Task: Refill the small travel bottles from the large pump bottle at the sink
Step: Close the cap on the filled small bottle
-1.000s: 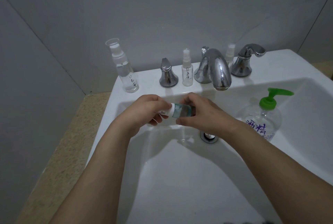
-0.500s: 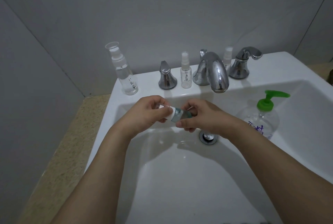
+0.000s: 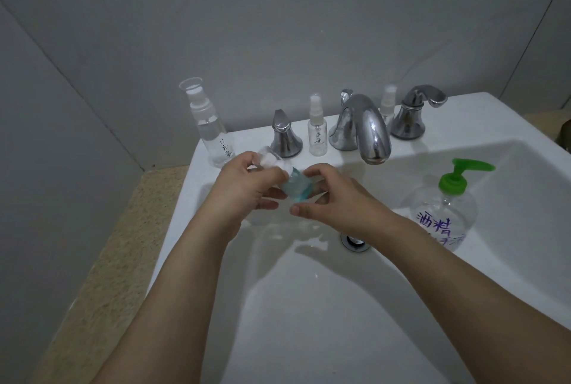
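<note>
Both hands meet over the back of the sink (image 3: pixel 509 260), holding a small travel bottle (image 3: pixel 296 186) with a blue-tinted body, tilted with its white cap end (image 3: pixel 272 162) up to the left. The left hand (image 3: pixel 247 189) has its fingers curled round the cap end; the right hand (image 3: pixel 327 198) pinches the bottle's body between thumb and fingertips. Whether the cap is loose I cannot tell, as the fingers cover the joint. The pump bottle (image 3: pixel 441 213), clear with a green pump, stands in the basin to the right, well apart. On the sink's back ledge stand a tall spray bottle (image 3: pixel 210 127), a smaller one (image 3: pixel 317 133) and a third (image 3: pixel 387 104) behind the tap (image 3: pixel 364 127).
</note>
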`<state>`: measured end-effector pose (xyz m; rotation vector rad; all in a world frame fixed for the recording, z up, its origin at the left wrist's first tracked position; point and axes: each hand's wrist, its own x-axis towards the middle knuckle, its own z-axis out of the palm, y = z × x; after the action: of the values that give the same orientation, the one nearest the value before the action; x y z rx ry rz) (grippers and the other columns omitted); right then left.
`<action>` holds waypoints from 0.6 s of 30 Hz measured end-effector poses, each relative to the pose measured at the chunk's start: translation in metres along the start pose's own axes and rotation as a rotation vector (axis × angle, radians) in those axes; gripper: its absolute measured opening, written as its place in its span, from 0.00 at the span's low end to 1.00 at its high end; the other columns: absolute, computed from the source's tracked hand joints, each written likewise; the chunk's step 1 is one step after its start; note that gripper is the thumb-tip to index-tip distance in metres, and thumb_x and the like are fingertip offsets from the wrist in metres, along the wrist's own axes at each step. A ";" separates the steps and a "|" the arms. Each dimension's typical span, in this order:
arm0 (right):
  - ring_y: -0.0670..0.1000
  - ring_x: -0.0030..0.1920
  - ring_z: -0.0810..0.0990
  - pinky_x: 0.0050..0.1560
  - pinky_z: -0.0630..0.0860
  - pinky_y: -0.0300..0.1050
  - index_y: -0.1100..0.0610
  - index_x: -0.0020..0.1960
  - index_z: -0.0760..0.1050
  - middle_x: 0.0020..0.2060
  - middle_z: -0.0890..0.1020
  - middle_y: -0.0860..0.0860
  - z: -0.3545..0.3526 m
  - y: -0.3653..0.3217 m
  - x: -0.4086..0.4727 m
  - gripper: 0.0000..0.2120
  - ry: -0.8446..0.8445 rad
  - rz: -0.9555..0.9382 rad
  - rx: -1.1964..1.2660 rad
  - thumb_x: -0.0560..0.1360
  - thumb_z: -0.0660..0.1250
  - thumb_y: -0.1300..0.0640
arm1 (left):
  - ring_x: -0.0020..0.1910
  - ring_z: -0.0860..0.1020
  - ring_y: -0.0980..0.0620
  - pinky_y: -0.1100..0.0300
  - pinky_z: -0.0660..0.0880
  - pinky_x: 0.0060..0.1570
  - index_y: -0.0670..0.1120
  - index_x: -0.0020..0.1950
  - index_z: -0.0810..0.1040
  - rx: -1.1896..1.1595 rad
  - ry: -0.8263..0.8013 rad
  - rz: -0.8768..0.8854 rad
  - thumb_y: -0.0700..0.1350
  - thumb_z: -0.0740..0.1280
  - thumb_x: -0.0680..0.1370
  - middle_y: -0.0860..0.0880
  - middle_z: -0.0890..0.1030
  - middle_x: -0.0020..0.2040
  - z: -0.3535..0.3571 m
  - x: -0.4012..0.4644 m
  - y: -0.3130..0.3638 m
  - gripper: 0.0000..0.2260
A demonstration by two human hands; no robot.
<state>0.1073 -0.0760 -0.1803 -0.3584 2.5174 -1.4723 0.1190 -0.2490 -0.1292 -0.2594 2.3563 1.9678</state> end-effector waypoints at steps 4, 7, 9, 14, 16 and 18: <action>0.44 0.44 0.80 0.43 0.79 0.41 0.44 0.66 0.66 0.53 0.76 0.42 0.004 -0.002 -0.003 0.28 -0.014 0.012 -0.045 0.70 0.73 0.41 | 0.35 0.79 0.51 0.51 0.79 0.36 0.47 0.46 0.75 0.191 0.461 0.253 0.50 0.69 0.67 0.50 0.81 0.40 0.000 -0.001 0.002 0.11; 0.43 0.43 0.79 0.49 0.78 0.45 0.46 0.67 0.66 0.54 0.76 0.43 0.008 -0.001 -0.003 0.27 0.007 -0.010 -0.139 0.72 0.71 0.42 | 0.41 0.77 0.56 0.57 0.76 0.44 0.50 0.48 0.74 0.380 0.650 0.396 0.51 0.69 0.71 0.56 0.79 0.41 0.000 -0.001 -0.004 0.10; 0.43 0.44 0.79 0.52 0.77 0.46 0.46 0.68 0.66 0.54 0.75 0.43 0.012 -0.002 -0.005 0.27 -0.005 -0.023 -0.179 0.72 0.70 0.42 | 0.44 0.78 0.56 0.58 0.75 0.47 0.50 0.51 0.75 0.380 0.647 0.424 0.53 0.69 0.73 0.57 0.80 0.44 0.000 0.004 -0.010 0.11; 0.45 0.48 0.78 0.55 0.76 0.47 0.45 0.69 0.64 0.56 0.75 0.43 0.017 -0.002 -0.007 0.28 -0.049 -0.047 -0.249 0.73 0.69 0.42 | 0.47 0.79 0.50 0.57 0.73 0.48 0.51 0.53 0.70 0.368 0.639 0.404 0.51 0.69 0.74 0.55 0.78 0.49 0.010 0.014 -0.021 0.12; 0.45 0.50 0.77 0.56 0.75 0.46 0.46 0.70 0.64 0.57 0.75 0.43 0.016 -0.001 -0.006 0.30 -0.048 -0.042 -0.272 0.73 0.69 0.41 | 0.45 0.78 0.48 0.56 0.72 0.44 0.50 0.51 0.66 0.371 0.638 0.399 0.49 0.69 0.75 0.53 0.76 0.48 0.013 0.015 -0.025 0.13; 0.44 0.51 0.75 0.56 0.73 0.43 0.46 0.72 0.63 0.60 0.74 0.45 0.015 -0.001 -0.006 0.31 -0.070 -0.028 -0.301 0.73 0.69 0.42 | 0.43 0.74 0.52 0.60 0.67 0.42 0.48 0.48 0.67 0.422 0.650 0.415 0.48 0.69 0.76 0.50 0.74 0.49 0.013 0.018 -0.030 0.11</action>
<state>0.1178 -0.0873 -0.1868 -0.4842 2.6871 -1.0676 0.1058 -0.2425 -0.1633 -0.4716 3.4099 1.6129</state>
